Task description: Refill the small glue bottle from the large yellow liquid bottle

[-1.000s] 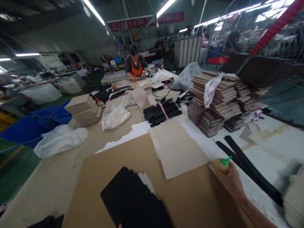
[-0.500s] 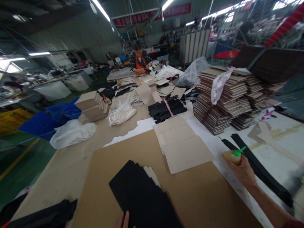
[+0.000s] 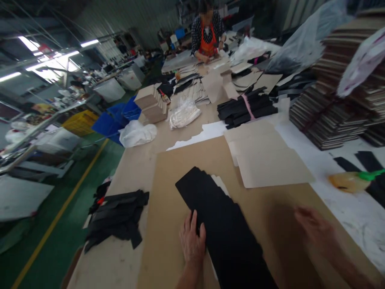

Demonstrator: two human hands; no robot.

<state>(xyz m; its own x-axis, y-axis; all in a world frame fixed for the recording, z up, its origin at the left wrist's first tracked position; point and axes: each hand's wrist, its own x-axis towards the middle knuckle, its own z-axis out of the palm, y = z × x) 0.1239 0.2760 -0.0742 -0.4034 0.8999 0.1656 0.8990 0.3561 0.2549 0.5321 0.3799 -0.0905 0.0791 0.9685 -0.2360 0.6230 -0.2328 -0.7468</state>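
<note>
My left hand (image 3: 192,239) rests with its fingers apart on the left edge of a fanned stack of black sheets (image 3: 222,216). These overlap in steps on a brown board (image 3: 168,188), and a pale sheet corner (image 3: 221,184) shows at their right edge. To the right of the stack, my right hand (image 3: 315,226) is above the board, smeared by motion, with nothing visible in it. A bottle of yellowish liquid with a green nozzle (image 3: 349,181) lies on the white surface beyond it. Beige sheets (image 3: 270,156) lie at the board's far right corner.
Black strips (image 3: 117,218) lie at the table's left edge. Farther back are a tied black bundle (image 3: 246,108), plastic-wrapped pieces (image 3: 184,113) and beige blocks (image 3: 152,104). A tall stack of brown panels (image 3: 333,112) stands right. A co-worker (image 3: 207,34) works at the far end.
My right hand has let go of the bottle and moved left over the board. The view has turned left and down, bringing more of my left hand into sight at the black sheets.
</note>
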